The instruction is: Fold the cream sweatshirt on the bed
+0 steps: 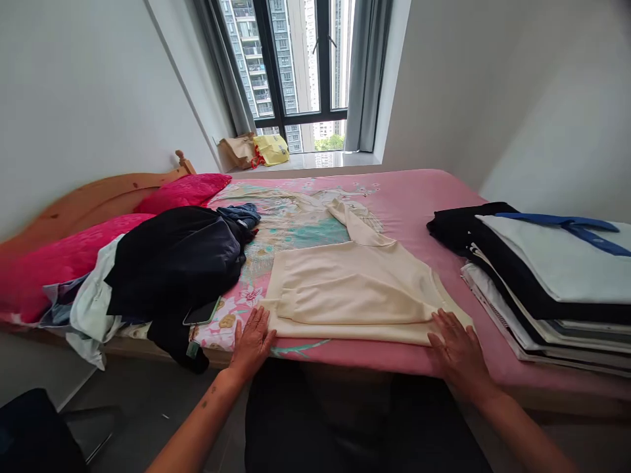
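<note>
A cream long-sleeved top [355, 289] lies partly folded on the pink bed sheet [414, 197], one sleeve folded across its front and the other stretching away toward the window. My left hand [252, 341] rests flat at the garment's near left corner, fingers spread, open. My right hand [456, 351] lies flat on the near right corner, fingers stretched out, open. Neither hand holds anything.
A heap of dark and pale unfolded clothes [167, 269] lies to the left with a phone [203, 313] on its near edge. A stack of folded clothes [547, 276] sits at the right. Pink pillows [182, 190] line the wooden headboard. Bags [256, 150] stand on the windowsill.
</note>
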{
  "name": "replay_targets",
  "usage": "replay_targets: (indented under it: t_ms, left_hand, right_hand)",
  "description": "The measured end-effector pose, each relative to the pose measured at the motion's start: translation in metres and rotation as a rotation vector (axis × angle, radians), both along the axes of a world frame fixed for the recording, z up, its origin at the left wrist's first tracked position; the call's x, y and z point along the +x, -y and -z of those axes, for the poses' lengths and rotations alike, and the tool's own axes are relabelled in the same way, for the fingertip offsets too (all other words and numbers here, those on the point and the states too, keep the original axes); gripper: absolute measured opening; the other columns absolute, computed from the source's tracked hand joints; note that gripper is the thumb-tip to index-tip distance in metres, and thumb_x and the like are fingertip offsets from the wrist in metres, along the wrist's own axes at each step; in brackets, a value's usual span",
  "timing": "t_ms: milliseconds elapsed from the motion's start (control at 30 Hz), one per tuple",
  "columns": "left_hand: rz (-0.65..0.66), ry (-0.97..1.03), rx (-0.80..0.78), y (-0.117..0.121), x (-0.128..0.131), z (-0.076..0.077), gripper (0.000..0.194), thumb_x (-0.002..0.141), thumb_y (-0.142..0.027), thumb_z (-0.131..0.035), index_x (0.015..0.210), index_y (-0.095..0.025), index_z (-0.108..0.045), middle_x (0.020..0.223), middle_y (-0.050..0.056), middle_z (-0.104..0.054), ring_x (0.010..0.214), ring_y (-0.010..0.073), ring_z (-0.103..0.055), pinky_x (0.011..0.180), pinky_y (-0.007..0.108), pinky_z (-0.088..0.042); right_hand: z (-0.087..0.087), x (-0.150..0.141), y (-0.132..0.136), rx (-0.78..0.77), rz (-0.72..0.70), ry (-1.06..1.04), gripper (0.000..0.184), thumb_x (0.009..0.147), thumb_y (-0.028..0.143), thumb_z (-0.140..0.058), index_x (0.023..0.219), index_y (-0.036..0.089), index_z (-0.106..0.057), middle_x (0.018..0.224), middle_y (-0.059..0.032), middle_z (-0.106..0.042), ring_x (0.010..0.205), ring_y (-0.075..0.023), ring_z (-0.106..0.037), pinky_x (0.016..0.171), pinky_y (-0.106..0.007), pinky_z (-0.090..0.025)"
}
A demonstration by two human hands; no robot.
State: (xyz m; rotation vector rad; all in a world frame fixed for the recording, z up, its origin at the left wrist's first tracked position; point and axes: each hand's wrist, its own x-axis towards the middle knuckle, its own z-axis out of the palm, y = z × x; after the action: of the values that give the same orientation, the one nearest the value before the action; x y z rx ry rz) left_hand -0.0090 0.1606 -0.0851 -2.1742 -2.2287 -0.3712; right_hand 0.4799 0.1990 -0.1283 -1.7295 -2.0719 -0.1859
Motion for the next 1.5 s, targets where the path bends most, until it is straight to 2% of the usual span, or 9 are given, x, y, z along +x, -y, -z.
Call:
replay_targets:
  t_ms: [133, 367, 467, 600, 767, 900, 1033, 1300, 1500]
  left_hand:
    - [0.107, -0.038, 0.001, -0.023, 0.017, -0.012, 0.052, 0.092, -0.038, -0.034, 0.142, -0.023, -0.033, 0.151, 0.007, -0.026, 0.141, 0.0229, -0.017, 0.113, 0.05, 0.001]
    - [0.084, -0.065, -0.237, -0.042, 0.027, -0.003, 0.058, 0.088, -0.045, -0.038, 0.142, -0.024, -0.032, 0.151, 0.006, -0.027, 0.14, 0.027, -0.021, 0.11, 0.059, -0.003]
    - [0.096, -0.081, -0.179, -0.047, 0.022, -0.007, 0.052, 0.09, -0.044, -0.036, 0.138, -0.026, -0.038, 0.148, 0.006, -0.035, 0.138, 0.0258, -0.026, 0.11, 0.058, -0.008]
    - [0.201, -0.126, -0.099, -0.052, 0.023, -0.007, 0.06, 0.086, -0.051, -0.043, 0.141, -0.027, -0.035, 0.15, 0.007, -0.029, 0.14, 0.0268, -0.02, 0.111, 0.055, -0.005]
    - [0.351, -0.158, 0.012, -0.049, 0.008, 0.013, 0.071, 0.08, -0.057, -0.048, 0.141, -0.024, -0.034, 0.149, 0.011, -0.031, 0.138, 0.0309, -0.024, 0.11, 0.056, -0.007]
    - [0.493, -0.201, 0.172, -0.04, -0.023, 0.031, 0.058, 0.084, -0.038, -0.046, 0.14, -0.028, -0.035, 0.148, 0.009, -0.035, 0.135, 0.0277, -0.032, 0.111, 0.051, -0.014]
    - [0.485, -0.241, 0.282, -0.038, -0.037, 0.037, 0.051, 0.083, -0.025, -0.042, 0.134, -0.024, -0.045, 0.142, 0.01, -0.044, 0.13, 0.0275, -0.041, 0.108, 0.049, -0.024]
    - [0.462, -0.278, 0.167, -0.049, -0.026, 0.007, 0.05, 0.077, -0.014, -0.043, 0.125, -0.023, -0.056, 0.131, 0.007, -0.056, 0.119, 0.0228, -0.053, 0.104, 0.042, -0.032]
    - [0.523, -0.251, 0.082, -0.021, -0.03, -0.006, 0.055, 0.08, -0.009, -0.039, 0.13, -0.03, -0.051, 0.135, 0.003, -0.052, 0.125, 0.019, -0.047, 0.111, 0.042, -0.021]
  right_hand:
    - [-0.015, -0.028, -0.015, 0.03, -0.011, 0.015, 0.056, 0.093, 0.043, -0.022, 0.143, 0.019, -0.027, 0.149, -0.009, -0.03, 0.139, -0.0235, -0.018, 0.112, -0.05, -0.011]
    - [0.014, -0.029, -0.031, -0.27, -0.001, 0.157, 0.06, 0.089, 0.045, -0.025, 0.141, 0.015, -0.033, 0.146, -0.0087, -0.035, 0.136, -0.0243, -0.026, 0.111, -0.054, -0.007]
    - [0.009, -0.028, -0.036, -0.204, 0.029, 0.098, 0.057, 0.09, 0.045, -0.024, 0.139, 0.018, -0.037, 0.146, -0.0075, -0.036, 0.136, -0.024, -0.026, 0.11, -0.055, -0.009]
    - [-0.004, -0.031, -0.039, -0.173, 0.049, 0.029, 0.055, 0.091, 0.045, -0.028, 0.139, 0.02, -0.037, 0.145, -0.0084, -0.037, 0.136, -0.0254, -0.026, 0.108, -0.056, -0.013]
    - [-0.012, 0.004, -0.024, -0.213, -0.127, 0.02, 0.06, 0.082, 0.028, -0.04, 0.141, 0.017, -0.032, 0.146, -0.0076, -0.035, 0.138, -0.0218, -0.022, 0.112, -0.05, -0.012]
    - [-0.014, 0.048, 0.004, -0.068, -0.059, 0.057, 0.075, 0.068, 0.012, -0.041, 0.142, 0.015, -0.028, 0.148, -0.0077, -0.031, 0.14, -0.0201, -0.017, 0.112, -0.046, -0.013]
    - [-0.01, 0.066, 0.008, -0.024, -0.063, 0.172, 0.07, 0.07, 0.007, -0.04, 0.139, 0.015, -0.036, 0.147, -0.0084, -0.033, 0.139, -0.0217, -0.02, 0.11, -0.045, -0.018]
    - [-0.011, 0.061, -0.019, -0.016, -0.138, 0.293, 0.053, 0.08, 0.004, -0.039, 0.129, 0.022, -0.052, 0.135, -0.0042, -0.051, 0.126, -0.0225, -0.042, 0.102, -0.043, -0.03]
    - [-0.01, 0.076, 0.009, 0.016, -0.204, 0.36, 0.056, 0.08, 0.002, -0.037, 0.131, 0.022, -0.05, 0.135, -0.0032, -0.051, 0.126, -0.0224, -0.043, 0.099, -0.042, -0.033]
